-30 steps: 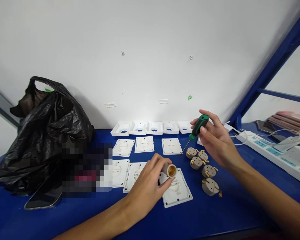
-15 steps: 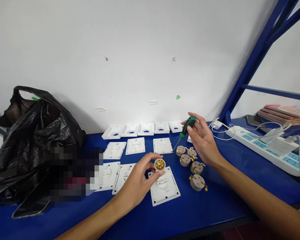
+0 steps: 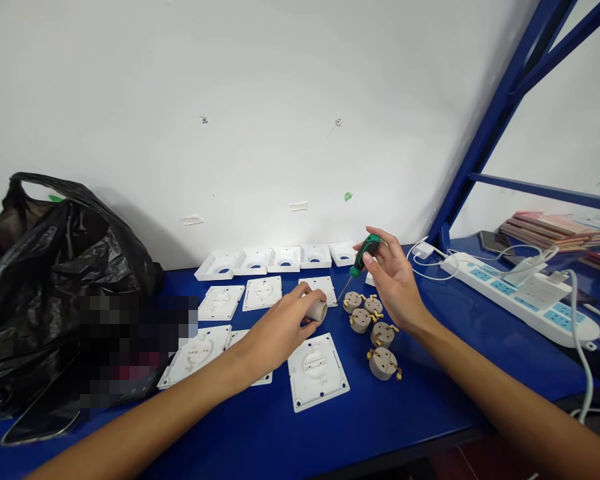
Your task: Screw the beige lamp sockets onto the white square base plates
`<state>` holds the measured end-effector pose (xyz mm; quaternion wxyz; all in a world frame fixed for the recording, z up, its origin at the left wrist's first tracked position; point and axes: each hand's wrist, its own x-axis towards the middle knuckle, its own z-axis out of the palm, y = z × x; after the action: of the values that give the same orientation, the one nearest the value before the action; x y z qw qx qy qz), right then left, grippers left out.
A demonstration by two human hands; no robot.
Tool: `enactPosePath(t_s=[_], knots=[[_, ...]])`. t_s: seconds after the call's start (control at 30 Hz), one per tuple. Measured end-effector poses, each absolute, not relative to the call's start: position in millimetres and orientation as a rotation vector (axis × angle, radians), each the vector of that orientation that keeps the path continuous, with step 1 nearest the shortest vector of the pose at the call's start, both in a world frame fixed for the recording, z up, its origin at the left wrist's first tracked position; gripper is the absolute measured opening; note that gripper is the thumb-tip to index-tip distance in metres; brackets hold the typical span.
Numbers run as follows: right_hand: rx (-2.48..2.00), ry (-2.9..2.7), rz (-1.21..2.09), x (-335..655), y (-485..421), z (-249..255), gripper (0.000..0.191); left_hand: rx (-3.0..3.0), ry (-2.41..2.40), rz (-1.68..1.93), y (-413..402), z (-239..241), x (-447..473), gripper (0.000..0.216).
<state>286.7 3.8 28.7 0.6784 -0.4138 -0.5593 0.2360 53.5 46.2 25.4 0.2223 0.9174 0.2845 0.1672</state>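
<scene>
My left hand is closed round a small beige lamp socket, held just above the blue table beyond a white square plate. My right hand grips a green-handled screwdriver, its thin tip pointing down-left toward the socket. Several beige round inserts with brass tabs lie in a cluster under and beside my right wrist.
More white plates and a row of white box-shaped housings lie toward the wall. A black plastic bag and a dark phone sit at left. A white power strip with cables lies at right, by a blue frame.
My left hand carried the socket away from the near plate, farther back and slightly up. My right hand with the screwdriver stayed beside the inserts. The view drifted to the right.
</scene>
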Motion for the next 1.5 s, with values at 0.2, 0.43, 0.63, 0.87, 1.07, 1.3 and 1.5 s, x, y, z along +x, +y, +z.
enactPosePath(t_s=[0.2,0.43,0.63,0.87,1.07,1.3,1.5], knots=[[-0.956,-1.261,0.469,291.2,4.8,32.6,0.044,2.81,0.742,0.306,49.1,23.5,68.9,0.031],[-0.935,-1.234,0.455,292.4,2.4,39.2,0.043,2.671,0.68,0.224,55.0,36.3,76.3,0.031],[-0.92,-1.256,0.438,291.6,3.2,37.2,0.042,2.567,0.718,0.295,55.0,37.3,70.9,0.04],[-0.96,-1.274,0.422,290.0,2.4,37.1,0.043,2.577,0.697,0.359,53.2,16.6,78.6,0.027],[-0.923,-1.252,0.456,290.2,1.6,37.4,0.043,2.567,0.755,0.42,50.0,11.6,73.4,0.029],[-0.981,-1.28,0.494,287.5,-3.7,40.4,0.044,2.791,0.643,0.469,6.4,20.9,31.7,0.036],[-0.991,-1.286,0.523,283.6,-4.5,32.8,0.042,2.77,0.625,0.413,11.3,13.1,9.3,0.034]])
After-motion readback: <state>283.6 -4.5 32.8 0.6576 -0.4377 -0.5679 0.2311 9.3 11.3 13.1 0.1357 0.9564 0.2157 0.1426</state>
